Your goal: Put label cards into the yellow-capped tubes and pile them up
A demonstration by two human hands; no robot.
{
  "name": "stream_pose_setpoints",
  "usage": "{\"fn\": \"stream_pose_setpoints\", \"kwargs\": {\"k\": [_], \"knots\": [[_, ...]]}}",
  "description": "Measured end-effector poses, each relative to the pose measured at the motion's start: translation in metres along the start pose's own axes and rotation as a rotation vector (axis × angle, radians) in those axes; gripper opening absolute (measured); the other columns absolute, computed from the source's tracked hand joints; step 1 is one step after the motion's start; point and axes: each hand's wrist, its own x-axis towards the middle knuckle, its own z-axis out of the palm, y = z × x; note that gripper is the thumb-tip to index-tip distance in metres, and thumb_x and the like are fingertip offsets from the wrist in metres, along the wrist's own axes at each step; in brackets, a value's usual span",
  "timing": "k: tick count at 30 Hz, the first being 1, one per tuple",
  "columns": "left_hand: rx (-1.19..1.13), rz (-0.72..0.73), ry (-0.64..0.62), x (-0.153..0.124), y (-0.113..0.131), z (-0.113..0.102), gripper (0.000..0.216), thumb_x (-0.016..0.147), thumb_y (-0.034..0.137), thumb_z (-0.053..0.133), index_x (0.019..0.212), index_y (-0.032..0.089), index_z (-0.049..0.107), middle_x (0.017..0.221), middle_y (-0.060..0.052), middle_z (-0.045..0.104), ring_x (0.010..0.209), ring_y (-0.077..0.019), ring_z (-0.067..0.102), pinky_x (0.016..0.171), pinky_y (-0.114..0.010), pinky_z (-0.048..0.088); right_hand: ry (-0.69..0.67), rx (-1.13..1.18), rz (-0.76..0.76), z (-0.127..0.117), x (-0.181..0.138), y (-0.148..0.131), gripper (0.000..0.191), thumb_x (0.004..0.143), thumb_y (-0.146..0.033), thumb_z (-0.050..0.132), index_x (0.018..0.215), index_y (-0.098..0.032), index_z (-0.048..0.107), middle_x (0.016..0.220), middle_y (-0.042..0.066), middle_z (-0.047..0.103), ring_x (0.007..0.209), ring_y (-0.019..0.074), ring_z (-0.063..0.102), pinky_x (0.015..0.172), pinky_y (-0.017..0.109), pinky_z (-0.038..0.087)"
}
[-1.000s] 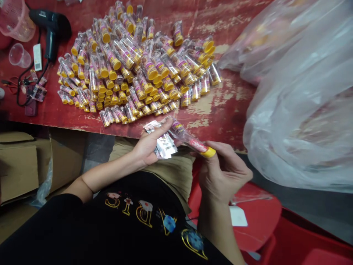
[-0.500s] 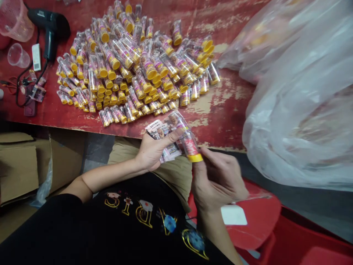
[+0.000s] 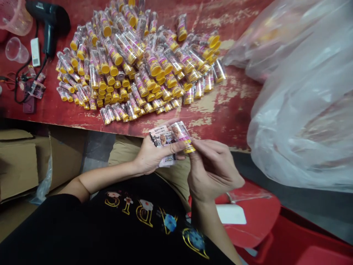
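My left hand is closed around a stack of printed cards, its thumb lying across the front. The thumb tip presses against a small clear tube with a printed picture and a yellow lower end. At that yellow end, the thumb and fingers of my right hand pinch the tube. Both hands are close together over my lap, just off the table's front edge. A large heap of similar tubes with yellow caps lies on the table beyond them.
The red table has worn paint. Large plastic bags bulge over its right side. On the left are a heat gun, a clear cup and a pink basket. Below stand cardboard boxes and a red stool bearing a white object.
The tube has shifted slightly down against the cards, and its yellow end sits nearer my left thumb. My right hand has moved a little left and up. The view has shifted slightly.
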Motion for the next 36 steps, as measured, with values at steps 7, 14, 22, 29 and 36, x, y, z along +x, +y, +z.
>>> {"fn": "stream_pose_setpoints", "kwargs": {"k": [7, 14, 22, 29, 36], "knots": [[-0.054, 0.002, 0.077, 0.002, 0.001, -0.023, 0.061, 0.06, 0.026, 0.099, 0.114, 0.018, 0.071, 0.096, -0.002, 0.076, 0.079, -0.0157, 0.072, 0.072, -0.031, 0.064, -0.097, 0.02, 0.02, 0.017, -0.004, -0.001, 0.018, 0.087, -0.026, 0.08, 0.103, -0.032, 0.083, 0.095, 0.002, 0.079, 0.089, 0.0218, 0.074, 0.087, 0.045, 0.061], [-0.29, 0.054, 0.453, -0.014, 0.021, -0.086, 0.032, 0.089, 0.015, 0.073, 0.121, 0.017, 0.066, 0.098, -0.007, 0.079, 0.092, -0.0216, 0.079, 0.092, -0.04, 0.063, -0.441, -0.044, -0.279, 0.108, 0.022, 0.005, 0.018, 0.094, -0.028, 0.069, 0.105, -0.032, 0.083, 0.101, 0.005, 0.08, 0.096, 0.0228, 0.068, 0.093, 0.045, 0.057], [-0.193, 0.198, 0.406, -0.021, 0.034, -0.1, 0.035, 0.083, 0.028, 0.085, 0.111, 0.017, 0.07, 0.095, -0.006, 0.079, 0.095, -0.0215, 0.079, 0.087, -0.033, 0.062, -0.655, -0.08, -0.215, 0.113, 0.034, -0.014, 0.022, 0.097, -0.032, 0.064, 0.115, -0.024, 0.076, 0.104, 0.009, 0.074, 0.098, 0.0218, 0.065, 0.091, 0.041, 0.054], [-0.103, 0.185, 0.266, 0.002, 0.024, -0.049, 0.054, 0.055, 0.041, 0.101, 0.087, 0.015, 0.067, 0.079, 0.002, 0.073, 0.065, -0.0102, 0.069, 0.068, -0.024, 0.061, -0.567, -0.012, 0.082, 0.064, 0.013, -0.012, 0.02, 0.097, -0.034, 0.066, 0.084, -0.019, 0.065, 0.08, 0.001, 0.064, 0.07, 0.0126, 0.06, 0.065, 0.027, 0.048], [0.053, 0.096, 0.247, 0.027, 0.023, -0.004, 0.06, 0.046, 0.041, 0.104, 0.082, 0.014, 0.065, 0.066, 0.006, 0.065, 0.057, -0.0074, 0.061, 0.054, -0.02, 0.058, 0.02, -0.438, 0.03, -0.042, 0.144, 0.048, 0.017, 0.098, -0.024, 0.055, 0.096, -0.015, 0.069, 0.091, 0.005, 0.07, 0.084, 0.0136, 0.065, 0.076, 0.027, 0.048]]}}
